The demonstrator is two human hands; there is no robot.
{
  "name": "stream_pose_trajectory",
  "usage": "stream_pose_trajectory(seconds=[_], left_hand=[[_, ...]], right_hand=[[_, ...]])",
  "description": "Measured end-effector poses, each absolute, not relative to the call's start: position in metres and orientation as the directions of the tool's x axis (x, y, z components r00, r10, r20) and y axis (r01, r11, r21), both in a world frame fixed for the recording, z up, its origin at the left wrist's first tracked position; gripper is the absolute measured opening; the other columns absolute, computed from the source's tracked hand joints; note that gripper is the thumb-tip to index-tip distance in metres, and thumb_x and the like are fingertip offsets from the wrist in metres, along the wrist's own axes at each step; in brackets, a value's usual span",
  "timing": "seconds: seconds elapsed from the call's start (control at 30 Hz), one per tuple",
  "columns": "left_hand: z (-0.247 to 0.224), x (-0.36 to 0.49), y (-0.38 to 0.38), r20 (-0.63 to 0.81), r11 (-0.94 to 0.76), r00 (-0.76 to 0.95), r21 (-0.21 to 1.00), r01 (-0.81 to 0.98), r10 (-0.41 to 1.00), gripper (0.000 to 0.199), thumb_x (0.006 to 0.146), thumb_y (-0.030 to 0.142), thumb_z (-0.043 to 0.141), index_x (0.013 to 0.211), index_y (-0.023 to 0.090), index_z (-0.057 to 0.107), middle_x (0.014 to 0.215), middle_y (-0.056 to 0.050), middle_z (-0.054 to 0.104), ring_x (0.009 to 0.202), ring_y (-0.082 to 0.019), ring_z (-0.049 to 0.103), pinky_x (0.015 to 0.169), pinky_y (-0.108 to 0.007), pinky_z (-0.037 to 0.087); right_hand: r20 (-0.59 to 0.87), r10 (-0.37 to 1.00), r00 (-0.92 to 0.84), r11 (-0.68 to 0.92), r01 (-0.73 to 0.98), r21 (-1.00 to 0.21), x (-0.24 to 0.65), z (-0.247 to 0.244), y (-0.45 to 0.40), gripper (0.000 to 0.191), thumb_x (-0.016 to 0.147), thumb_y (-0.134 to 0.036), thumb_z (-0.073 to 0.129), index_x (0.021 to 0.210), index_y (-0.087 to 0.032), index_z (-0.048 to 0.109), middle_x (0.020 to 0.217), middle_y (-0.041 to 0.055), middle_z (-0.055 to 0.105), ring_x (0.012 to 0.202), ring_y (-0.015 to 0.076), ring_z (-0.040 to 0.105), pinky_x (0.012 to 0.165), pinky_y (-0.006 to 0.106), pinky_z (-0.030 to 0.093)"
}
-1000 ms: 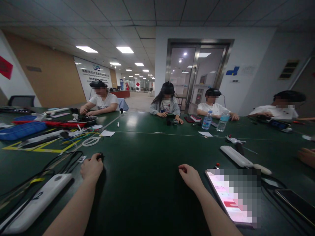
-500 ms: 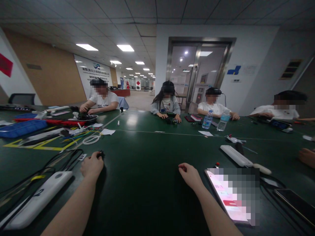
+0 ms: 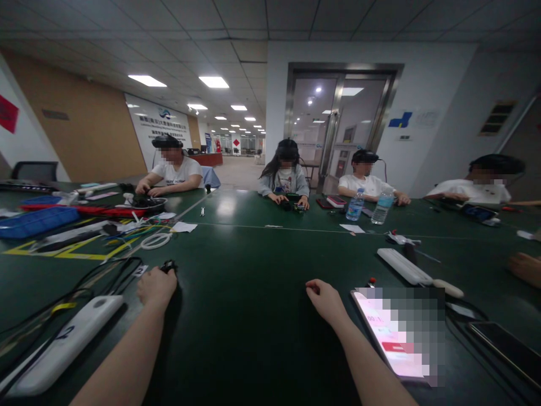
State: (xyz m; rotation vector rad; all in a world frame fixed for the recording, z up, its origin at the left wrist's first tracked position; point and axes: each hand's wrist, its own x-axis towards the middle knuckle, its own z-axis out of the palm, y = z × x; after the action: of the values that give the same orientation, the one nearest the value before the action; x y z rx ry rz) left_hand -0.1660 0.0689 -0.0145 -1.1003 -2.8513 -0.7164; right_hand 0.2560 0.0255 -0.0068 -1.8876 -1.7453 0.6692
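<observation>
At the left, my left hand (image 3: 157,286) rests low over the dark green table (image 3: 253,316). Its fingers are closed on a small black object (image 3: 169,266) whose kind I cannot make out, since the hand covers part of it. My right hand (image 3: 324,297) lies on the table to the right of the middle, fingers loosely curled inward, and nothing shows in it. Beside the right forearm is a phone (image 3: 391,344) with a lit pink screen, partly blurred out. A white power bank-like case (image 3: 70,344) marked 2 sits left of my left forearm.
Black cables (image 3: 80,290) run by the white case. Farther left are a blue tray (image 3: 40,223) and a white coiled cable (image 3: 155,241). Two water bottles (image 3: 382,207), a white bar-shaped device (image 3: 403,266) and a dark phone (image 3: 507,349) are at the right. Several people sit around the table.
The black object in my left hand appears slightly turned, with more of it showing above the fingertips. My right hand stays where it was.
</observation>
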Motion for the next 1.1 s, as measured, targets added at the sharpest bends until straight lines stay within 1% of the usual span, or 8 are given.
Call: stream_pose_trajectory(seconds=[0.13, 0.27, 0.4, 0.5, 0.67, 0.77, 0.9, 1.1], left_hand=[[-0.015, -0.147, 0.074, 0.137, 0.464, -0.552, 0.397, 0.792, 0.823, 0.051, 0.080, 0.040, 0.045, 0.120, 0.010, 0.056, 0.117, -0.020, 0.056, 0.108, -0.034, 0.053, 0.086, -0.043, 0.044], [-0.017, -0.092, 0.068, 0.147, -0.029, -0.044, 0.459, 0.888, 0.988, 0.045, 0.079, 0.035, 0.049, 0.117, 0.013, 0.058, 0.116, -0.013, 0.057, 0.108, -0.025, 0.053, 0.093, -0.035, 0.041], [-0.013, -0.028, 0.041, 0.121, -0.390, 0.407, 0.619, 0.682, 0.905, 0.043, 0.080, 0.036, 0.053, 0.120, 0.022, 0.056, 0.120, -0.007, 0.056, 0.110, -0.021, 0.051, 0.097, -0.036, 0.038], [-0.006, 0.000, 0.019, 0.062, -0.492, 0.617, 0.669, 0.558, 0.784, 0.042, 0.080, 0.035, 0.056, 0.121, 0.028, 0.055, 0.125, -0.004, 0.052, 0.114, -0.021, 0.047, 0.099, -0.037, 0.036], [-0.002, 0.004, 0.010, 0.023, -0.447, 0.617, 0.710, 0.544, 0.787, 0.047, 0.078, 0.031, 0.059, 0.123, 0.026, 0.051, 0.125, -0.005, 0.052, 0.115, -0.021, 0.047, 0.101, -0.039, 0.035], [-0.005, 0.001, 0.012, 0.006, -0.377, 0.571, 0.757, 0.533, 0.821, 0.052, 0.076, 0.031, 0.061, 0.125, 0.023, 0.046, 0.124, -0.007, 0.053, 0.115, -0.022, 0.048, 0.100, -0.040, 0.037], [-0.007, 0.002, 0.013, 0.029, -0.373, 0.575, 0.788, 0.490, 0.817, 0.053, 0.074, 0.028, 0.064, 0.123, 0.022, 0.045, 0.122, -0.007, 0.055, 0.115, -0.021, 0.049, 0.100, -0.039, 0.037], [-0.007, 0.001, 0.013, 0.019, -0.365, 0.583, 0.795, 0.484, 0.812, 0.053, 0.074, 0.029, 0.064, 0.123, 0.022, 0.044, 0.122, -0.007, 0.055, 0.116, -0.020, 0.049, 0.100, -0.038, 0.038]], right_hand=[[-0.014, 0.998, 0.068, -0.060, 0.738, -0.672, 0.258, -0.012, 0.027, 0.025, 0.081, -0.026, 0.050, 0.099, -0.020, 0.065, 0.091, 0.0041, 0.068, 0.086, 0.0190, 0.063, 0.075, 0.029, 0.046], [-0.026, 0.998, 0.065, -0.065, 0.715, -0.696, 0.258, -0.012, 0.026, 0.025, 0.081, -0.026, 0.050, 0.100, -0.021, 0.065, 0.091, 0.0042, 0.067, 0.086, 0.0194, 0.063, 0.074, 0.030, 0.047], [-0.027, 0.997, 0.069, -0.068, 0.712, -0.699, 0.257, -0.011, 0.025, 0.024, 0.081, -0.026, 0.050, 0.100, -0.022, 0.064, 0.091, 0.0033, 0.067, 0.085, 0.0186, 0.062, 0.073, 0.029, 0.047], [-0.006, 0.997, 0.072, -0.056, 0.723, -0.688, 0.255, -0.010, 0.025, 0.023, 0.081, -0.025, 0.050, 0.099, -0.021, 0.065, 0.089, 0.0038, 0.067, 0.084, 0.0184, 0.062, 0.073, 0.029, 0.046], [0.067, 0.998, 0.001, 0.047, 0.702, -0.710, 0.244, -0.001, 0.018, 0.025, 0.083, -0.027, 0.049, 0.100, -0.018, 0.064, 0.090, 0.0050, 0.065, 0.084, 0.0176, 0.060, 0.074, 0.029, 0.045], [0.113, 0.975, -0.189, 0.209, 0.633, -0.746, 0.233, 0.009, 0.008, 0.026, 0.081, -0.032, 0.053, 0.101, -0.020, 0.064, 0.091, 0.0036, 0.064, 0.082, 0.0161, 0.059, 0.072, 0.027, 0.045], [0.050, 0.894, -0.446, 0.339, 0.600, -0.724, 0.222, 0.020, -0.004, 0.027, 0.072, -0.037, 0.066, 0.096, -0.024, 0.067, 0.096, 0.0022, 0.060, 0.088, 0.0176, 0.056, 0.075, 0.027, 0.044], [0.045, 0.867, -0.496, 0.404, 0.647, -0.647, 0.217, 0.018, -0.008, 0.019, 0.072, -0.030, 0.066, 0.091, -0.026, 0.067, 0.094, 0.0009, 0.060, 0.091, 0.0192, 0.054, 0.077, 0.030, 0.043]])
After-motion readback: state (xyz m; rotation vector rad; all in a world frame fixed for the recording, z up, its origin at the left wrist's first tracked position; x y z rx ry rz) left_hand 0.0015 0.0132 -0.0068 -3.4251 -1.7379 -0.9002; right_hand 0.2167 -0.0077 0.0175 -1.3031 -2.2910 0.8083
